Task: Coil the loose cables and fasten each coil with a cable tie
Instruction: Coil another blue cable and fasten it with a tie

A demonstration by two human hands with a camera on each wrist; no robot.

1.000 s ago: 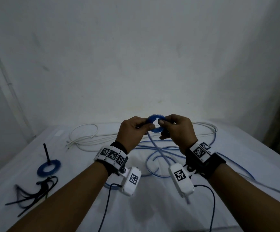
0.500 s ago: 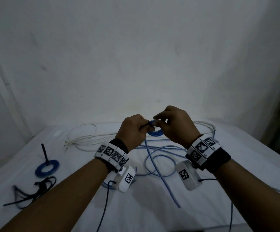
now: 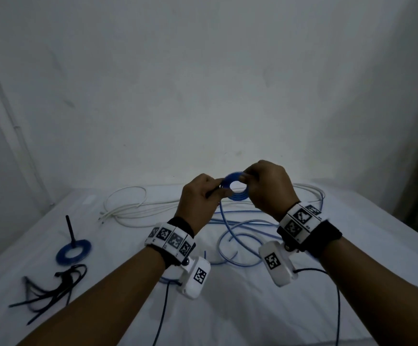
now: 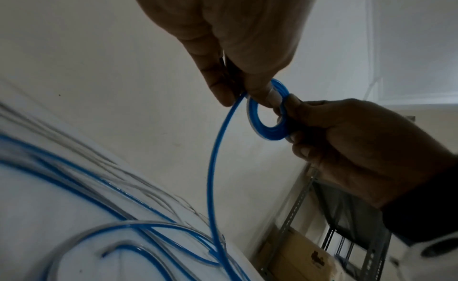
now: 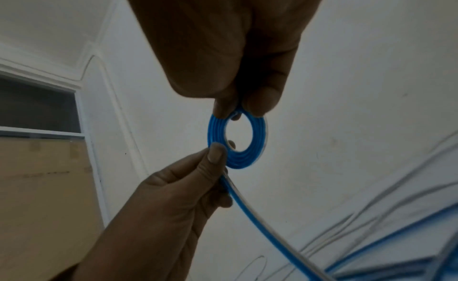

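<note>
Both hands pinch the little blue coil [image 3: 235, 187] (left hand [image 3: 199, 196] at 8 o'clock, right hand [image 3: 269, 186] at 2), tail dangling benchward.

Blue coil [image 5: 236, 142] mid-frame, held up against white wall. Right hand [image 5: 223, 50] pinches its 12 o'clock edge; left hand [image 5: 173, 197] pinches at 7 o'clock. Loose blue cable [image 5: 262, 222] trails toward 5 o'clock.

Wall [image 3: 203, 83]: plain white, dim light
Desk [image 3: 252, 315]: white cover
Shelving [image 4: 295, 212]: slotted metal, box inside
Window [image 5: 37, 107]: dark, white frame
</note>
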